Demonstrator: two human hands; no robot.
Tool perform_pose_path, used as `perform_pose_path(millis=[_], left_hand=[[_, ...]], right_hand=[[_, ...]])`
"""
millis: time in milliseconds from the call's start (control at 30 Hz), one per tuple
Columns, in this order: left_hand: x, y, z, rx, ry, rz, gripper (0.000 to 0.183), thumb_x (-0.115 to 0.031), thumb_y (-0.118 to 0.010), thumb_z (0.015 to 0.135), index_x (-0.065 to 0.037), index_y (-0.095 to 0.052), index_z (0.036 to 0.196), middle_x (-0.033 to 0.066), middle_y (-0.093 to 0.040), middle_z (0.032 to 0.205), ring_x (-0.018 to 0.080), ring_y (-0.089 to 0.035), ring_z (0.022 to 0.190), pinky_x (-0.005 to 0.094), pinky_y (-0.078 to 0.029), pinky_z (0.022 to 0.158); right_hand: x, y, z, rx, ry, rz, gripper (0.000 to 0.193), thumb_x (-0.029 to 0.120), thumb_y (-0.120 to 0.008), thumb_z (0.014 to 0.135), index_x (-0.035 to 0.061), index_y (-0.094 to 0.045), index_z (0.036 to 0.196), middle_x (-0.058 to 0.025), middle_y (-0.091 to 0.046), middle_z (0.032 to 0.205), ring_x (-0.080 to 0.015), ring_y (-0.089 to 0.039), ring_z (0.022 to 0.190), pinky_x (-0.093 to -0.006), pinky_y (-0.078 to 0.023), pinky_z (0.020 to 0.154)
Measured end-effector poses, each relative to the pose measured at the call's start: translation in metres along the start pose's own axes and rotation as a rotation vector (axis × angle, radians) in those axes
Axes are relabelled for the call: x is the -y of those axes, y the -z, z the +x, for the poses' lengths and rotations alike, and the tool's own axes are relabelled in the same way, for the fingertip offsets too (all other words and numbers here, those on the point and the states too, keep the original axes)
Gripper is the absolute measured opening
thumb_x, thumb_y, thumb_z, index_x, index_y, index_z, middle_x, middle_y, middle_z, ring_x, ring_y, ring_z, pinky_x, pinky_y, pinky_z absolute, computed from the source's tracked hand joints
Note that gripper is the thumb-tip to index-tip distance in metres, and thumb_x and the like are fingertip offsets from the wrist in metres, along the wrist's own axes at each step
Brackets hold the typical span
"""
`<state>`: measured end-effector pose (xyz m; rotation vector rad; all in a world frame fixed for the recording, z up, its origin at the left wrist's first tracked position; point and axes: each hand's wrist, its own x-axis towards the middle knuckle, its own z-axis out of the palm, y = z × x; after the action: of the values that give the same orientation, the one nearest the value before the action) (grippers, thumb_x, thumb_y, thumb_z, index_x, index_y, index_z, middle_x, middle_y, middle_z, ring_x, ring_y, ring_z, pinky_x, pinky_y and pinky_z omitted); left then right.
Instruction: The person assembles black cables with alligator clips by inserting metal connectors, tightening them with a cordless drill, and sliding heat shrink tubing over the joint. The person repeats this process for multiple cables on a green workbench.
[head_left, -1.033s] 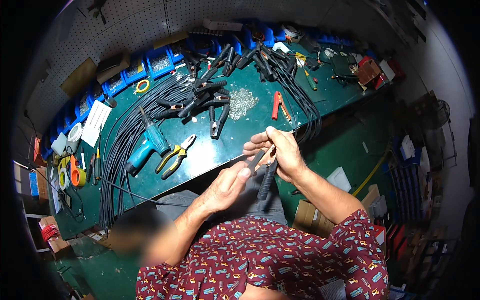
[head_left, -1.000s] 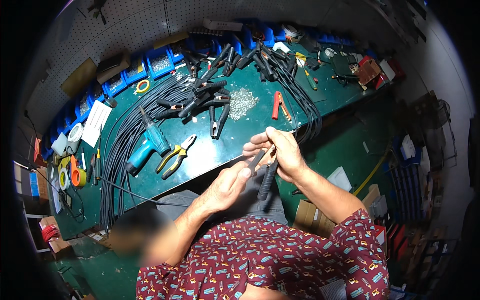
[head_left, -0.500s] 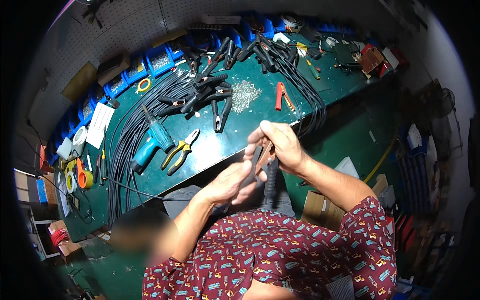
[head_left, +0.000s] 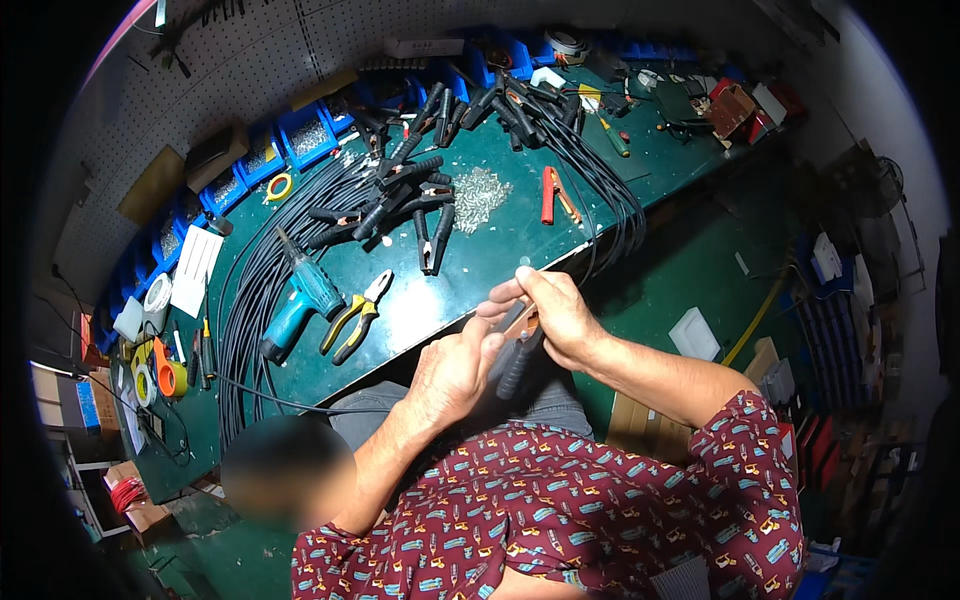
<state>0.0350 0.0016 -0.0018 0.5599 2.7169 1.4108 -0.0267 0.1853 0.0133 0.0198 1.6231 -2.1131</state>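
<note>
Leftmost, on the green bench (head_left: 400, 330): white paper sheet (head_left: 197, 268), then a thick bundle of black cable (head_left: 240, 335) running over the near edge. One strand leads right and ends out of sight at the left forearm; whether it joins the work, cannot tell. Next, blue drill (head_left: 302, 300), with yellow-and-black pliers (head_left: 352, 328) just beside it, and farther back a pile of black clamps (head_left: 383, 207).

Left hand (head_left: 448, 378) off the near edge, above the lap, its fingertips at a black clamp with copper jaws (head_left: 513, 368). Pinching or merely pressing, cannot tell; fingers partly hidden. Small silver parts (head_left: 482, 200) heaped beyond, on the bench.

Right hand (head_left: 562, 318) curled narrow round the copper end, thumb uppermost, ribbed handle slanting down toward the lap.

Step in hand, as I judge it: two-handed work at the jaw end. Next move calls for a firm right hold, leaving left fingers free to adjust.

Farther right, red clamp (head_left: 548, 195), then a second cable bundle (head_left: 612, 205).
</note>
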Motion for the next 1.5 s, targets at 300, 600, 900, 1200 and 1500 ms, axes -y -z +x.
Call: perform_pose_path(millis=[300,600,900,1200,1500], left_hand=[[0.000,-0.010,0.001,0.122,0.013,-0.095,0.036,-0.035,-0.043,0.109,0.000,-0.050,0.113,0.0274,-0.067,0.084,0.0493,-0.067,0.084,0.0544,-0.053,0.070],[0.010,0.010,0.010,0.107,0.216,-0.588,0.044,-0.036,-0.042,0.111,0.001,-0.066,0.115,0.0008,-0.054,0.072,0.0095,-0.051,0.065,0.0288,-0.044,0.059],[0.026,-0.003,-0.017,-0.080,-0.049,-0.546,0.028,-0.026,-0.050,0.108,-0.001,-0.061,0.107,0.0057,-0.052,0.075,0.0147,-0.050,0.070,0.0340,-0.046,0.065],[0.000,0.016,-0.005,-0.198,0.088,-0.778,0.036,-0.033,-0.049,0.109,0.000,-0.063,0.103,0.0069,-0.064,0.086,0.0145,-0.057,0.080,0.0345,-0.049,0.073],[0.059,0.030,-0.060,0.205,0.130,0.107,0.039,-0.036,-0.067,0.097,-0.003,-0.056,0.079,0.0149,-0.061,0.074,0.0343,-0.059,0.067,0.0432,-0.048,0.062]], right_hand=[[-0.010,-0.009,-0.005,0.092,-0.022,0.198,0.059,0.044,-0.032,0.112,-0.0033,-0.066,0.098,-0.0249,-0.073,0.106,-0.0309,-0.071,0.103,-0.0424,-0.056,0.096],[-0.007,-0.029,0.018,0.041,0.108,0.306,0.057,0.050,-0.035,0.110,0.0034,-0.061,0.091,-0.0139,-0.068,0.084,-0.0309,-0.073,0.085,-0.0431,-0.061,0.080],[0.024,-0.010,0.016,-0.107,0.225,0.540,0.053,0.058,-0.040,0.106,0.0107,-0.057,0.090,-0.0027,-0.053,0.067,-0.0196,-0.056,0.064,-0.0471,-0.057,0.084],[-0.035,-0.033,0.002,0.460,0.095,0.471,0.053,0.010,-0.056,0.096,-0.0044,-0.046,0.145,-0.0242,-0.053,0.147,-0.0298,-0.056,0.132,-0.0439,-0.043,0.113],[0.059,0.034,0.007,-0.211,0.546,0.413,0.038,0.043,-0.044,0.110,0.0067,-0.051,0.121,-0.0064,-0.059,0.081,-0.0174,-0.058,0.061,-0.0389,-0.060,0.062]])
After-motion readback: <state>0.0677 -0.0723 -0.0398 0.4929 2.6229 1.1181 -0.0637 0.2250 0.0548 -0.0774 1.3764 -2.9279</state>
